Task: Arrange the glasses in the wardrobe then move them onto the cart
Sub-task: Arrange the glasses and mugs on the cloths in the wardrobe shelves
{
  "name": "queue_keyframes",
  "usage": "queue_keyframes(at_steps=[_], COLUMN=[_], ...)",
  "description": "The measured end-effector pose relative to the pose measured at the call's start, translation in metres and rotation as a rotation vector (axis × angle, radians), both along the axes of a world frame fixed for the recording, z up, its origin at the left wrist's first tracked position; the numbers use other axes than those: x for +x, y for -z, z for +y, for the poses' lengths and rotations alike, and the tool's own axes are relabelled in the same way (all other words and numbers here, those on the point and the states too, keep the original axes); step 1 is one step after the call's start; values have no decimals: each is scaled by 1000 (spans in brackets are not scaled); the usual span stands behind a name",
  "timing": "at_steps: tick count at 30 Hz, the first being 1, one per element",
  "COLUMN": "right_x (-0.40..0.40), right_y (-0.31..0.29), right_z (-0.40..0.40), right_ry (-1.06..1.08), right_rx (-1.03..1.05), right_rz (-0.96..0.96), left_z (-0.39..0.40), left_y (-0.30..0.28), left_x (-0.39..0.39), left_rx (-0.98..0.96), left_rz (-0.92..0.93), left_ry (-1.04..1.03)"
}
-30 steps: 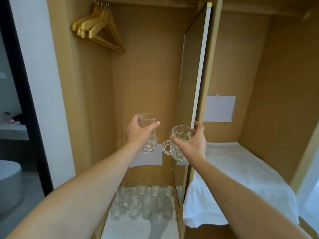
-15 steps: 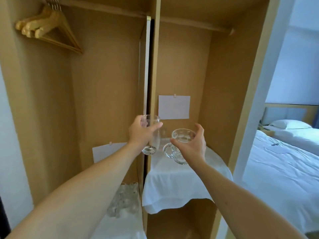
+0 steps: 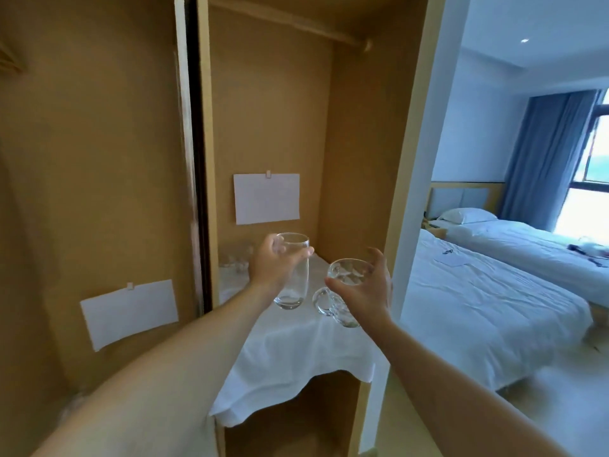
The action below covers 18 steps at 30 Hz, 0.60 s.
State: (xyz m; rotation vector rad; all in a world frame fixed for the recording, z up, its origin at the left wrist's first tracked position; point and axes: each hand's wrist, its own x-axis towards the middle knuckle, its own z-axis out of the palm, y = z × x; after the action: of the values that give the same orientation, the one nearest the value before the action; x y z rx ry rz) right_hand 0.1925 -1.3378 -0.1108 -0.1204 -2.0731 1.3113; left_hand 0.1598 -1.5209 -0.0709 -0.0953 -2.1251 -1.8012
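In the head view, the wardrobe (image 3: 359, 133) has a right compartment whose shelf is draped with a white cloth (image 3: 296, 351); a few clear glasses (image 3: 235, 258) stand blurred at its back left corner. The left hand (image 3: 275, 267) grips a tall glass (image 3: 292, 270) near its rim, fingers curled round it, holding it upright above the cloth. Just beside it, the right hand (image 3: 365, 288) clasps a handled glass mug (image 3: 339, 291) from its far side, tilted, handle pointing left. Both forearms reach forward from the bottom edge. White paper sheets (image 3: 267, 198) are clipped to the wardrobe's back panels. To the right, two white-sheeted beds (image 3: 487, 298) stand near blue curtains (image 3: 547, 159) and a bright window.
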Motion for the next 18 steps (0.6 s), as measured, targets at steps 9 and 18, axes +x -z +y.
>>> queue_keyframes(at_steps=[9,18], right_x=[-89,-189], right_y=[31,55], right_z=[24,9], right_ry=[29,-10], right_rx=[3,60], right_rz=[-65,-205], left_z=[25,3], left_y=[41,82], left_x=[-94,-201], left_rx=[-46,3], left_rz=[-85,-159], left_ry=[16,-4])
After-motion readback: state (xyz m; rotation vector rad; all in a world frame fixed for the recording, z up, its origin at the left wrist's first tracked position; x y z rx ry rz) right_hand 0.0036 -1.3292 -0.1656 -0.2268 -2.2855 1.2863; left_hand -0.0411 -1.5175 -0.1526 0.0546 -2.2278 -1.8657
